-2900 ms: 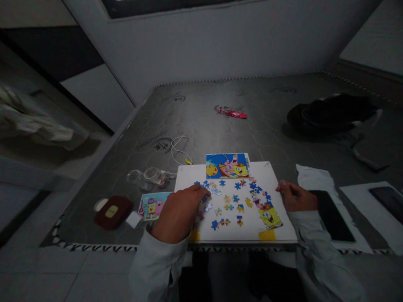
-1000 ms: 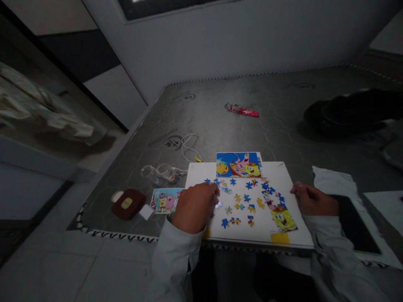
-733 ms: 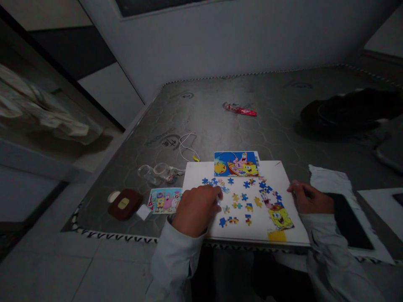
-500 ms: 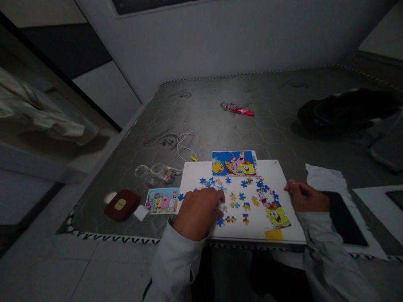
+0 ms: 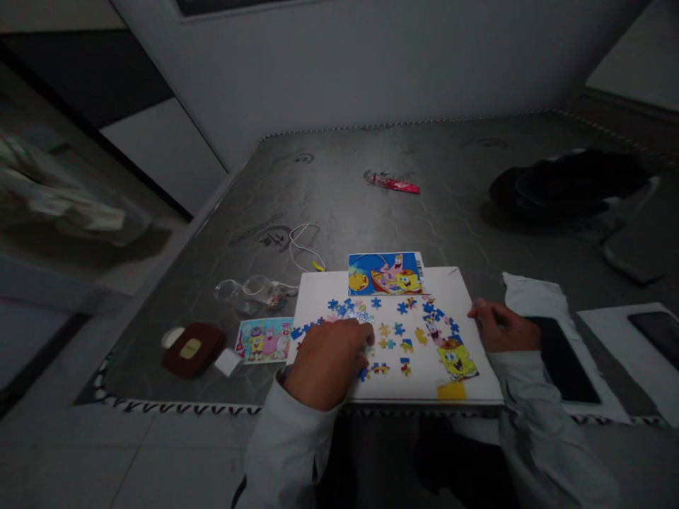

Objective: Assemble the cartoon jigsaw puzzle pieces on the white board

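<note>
Left hand [image 5: 332, 360] curls over white board [image 5: 321, 290], any hold hidden, puzzle pieces [image 5: 399, 329] spread beyond and right of it, picture card [image 5: 387, 273] farther, likely for easy viewing; right hand [image 5: 503, 327] loosely curled, hold unclear.

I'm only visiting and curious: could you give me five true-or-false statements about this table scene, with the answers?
1. The left hand is over the white board. True.
2. The blue picture card lies at the board's near edge. False: the blue picture card lies at the far edge.
3. The joined puzzle section is nearer the right hand than the left hand. True.
4. All the puzzle pieces are joined together. False: many loose pieces lie on the board.
5. The brown case sits beyond the right hand, on the person's right. False: the brown case is on the left.
</note>
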Motion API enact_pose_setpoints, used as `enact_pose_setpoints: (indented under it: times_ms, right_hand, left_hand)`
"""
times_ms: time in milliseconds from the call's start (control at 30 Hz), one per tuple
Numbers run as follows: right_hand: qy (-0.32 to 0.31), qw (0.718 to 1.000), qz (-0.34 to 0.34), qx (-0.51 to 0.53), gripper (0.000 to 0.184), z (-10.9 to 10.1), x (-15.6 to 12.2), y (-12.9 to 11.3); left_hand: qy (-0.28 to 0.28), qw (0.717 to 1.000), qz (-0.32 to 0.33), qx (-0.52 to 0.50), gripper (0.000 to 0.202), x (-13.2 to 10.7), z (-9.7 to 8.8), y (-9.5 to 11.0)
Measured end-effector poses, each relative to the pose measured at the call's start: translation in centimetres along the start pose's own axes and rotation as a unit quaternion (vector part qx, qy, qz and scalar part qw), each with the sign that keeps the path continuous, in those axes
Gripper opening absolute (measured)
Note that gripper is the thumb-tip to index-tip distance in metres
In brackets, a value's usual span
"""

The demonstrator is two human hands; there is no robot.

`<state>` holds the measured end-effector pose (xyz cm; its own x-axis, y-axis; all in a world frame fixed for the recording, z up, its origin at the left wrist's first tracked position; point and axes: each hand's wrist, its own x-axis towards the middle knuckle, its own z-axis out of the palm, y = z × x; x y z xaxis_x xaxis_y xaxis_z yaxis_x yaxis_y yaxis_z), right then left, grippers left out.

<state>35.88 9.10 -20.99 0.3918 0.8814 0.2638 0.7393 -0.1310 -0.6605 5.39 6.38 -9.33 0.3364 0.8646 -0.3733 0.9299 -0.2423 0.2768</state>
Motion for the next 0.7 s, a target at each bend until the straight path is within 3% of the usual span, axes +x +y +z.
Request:
enact_pose_setpoints:
  times_ms: [333,700]
  right_hand:
    - [0.002,1.0,-0.006,-0.006,0.051,-0.8,-0.4,-1.9]
    - [-0.004,1.0,-0.004,-0.007,0.051,-0.6,-0.3,-1.1]
  left_hand:
    - [0.01,1.0,0.01,0.0,0.025,0.1,0.4,-0.3]
    - [0.015,1.0,0.007,0.001,0.016,0.0,0.6,-0.7]
